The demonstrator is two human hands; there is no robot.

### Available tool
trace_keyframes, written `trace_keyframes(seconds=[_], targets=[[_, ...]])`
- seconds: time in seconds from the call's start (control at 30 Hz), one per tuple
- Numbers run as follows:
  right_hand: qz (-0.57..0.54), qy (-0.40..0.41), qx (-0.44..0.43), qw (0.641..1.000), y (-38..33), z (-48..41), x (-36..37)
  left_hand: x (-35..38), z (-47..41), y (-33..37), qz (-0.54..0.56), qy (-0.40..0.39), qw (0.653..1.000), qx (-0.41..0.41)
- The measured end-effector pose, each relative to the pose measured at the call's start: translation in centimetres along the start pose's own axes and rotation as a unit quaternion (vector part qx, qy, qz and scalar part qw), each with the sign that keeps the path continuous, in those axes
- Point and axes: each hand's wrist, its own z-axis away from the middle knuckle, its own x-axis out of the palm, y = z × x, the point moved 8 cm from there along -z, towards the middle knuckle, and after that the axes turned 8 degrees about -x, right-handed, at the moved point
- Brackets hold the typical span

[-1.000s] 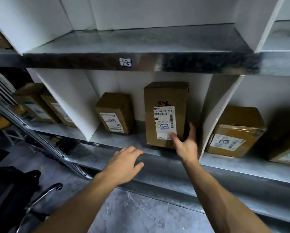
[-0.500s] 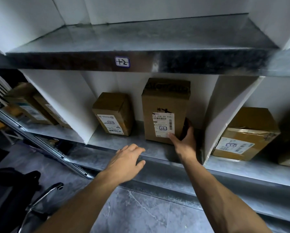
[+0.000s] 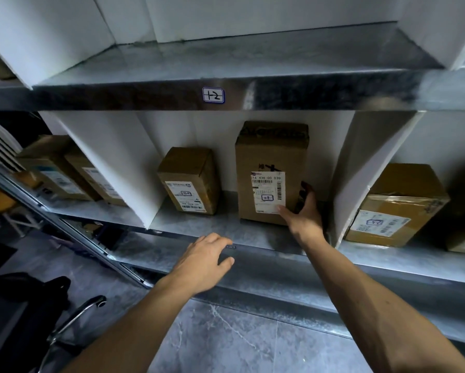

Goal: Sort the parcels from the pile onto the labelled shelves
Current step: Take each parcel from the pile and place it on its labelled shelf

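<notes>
Since the earlier frames the tall box (image 3: 271,168) has slid deeper onto the shelf (image 3: 199,227). It stands upright with its long axis vertical and its label facing out, beside a smaller box (image 3: 191,179). Of the two hands, the right hand (image 3: 304,219) is nearer. It grips the box's lower right corner, thumb on the front and fingers along the side by the divider (image 3: 352,170). The left hand (image 3: 204,262) hovers relaxed and empty over the shelf's front edge, below and left of the box. Releasing it seems next.
</notes>
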Motion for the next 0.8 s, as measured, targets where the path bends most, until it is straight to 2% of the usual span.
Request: trace_keyframes(seconds=[0.2,0.33,0.53,0.6,0.7,0.8], targets=[[0.059,0.013,0.014,0.998,-1.5,2.0,-1.3,-0.7,2.4,0.7,0.025,0.008,0.999,0.023],[0.136,0.008,0.041,0.990,-2.7,5.2,-1.8,-1.4,4.4,0.7,0.039,0.015,0.998,0.043],[0.209,0.006,0.003,0.978,-4.8,12.1,-2.5,-3.2,8.3,0.5,0.026,0.032,0.996,0.085],[0.293,-0.023,-0.036,0.955,-5.5,15.0,-2.2,-3.5,9.6,0.4,0.003,0.045,0.994,0.099],[0.429,-0.050,-0.111,0.895,-6.3,19.7,-1.9,-3.2,11.5,0.7,-0.030,0.054,0.991,0.117],[0.513,-0.069,-0.134,0.845,-6.5,24.3,-2.2,-2.1,13.1,1.6,-0.052,0.041,0.988,0.138]])
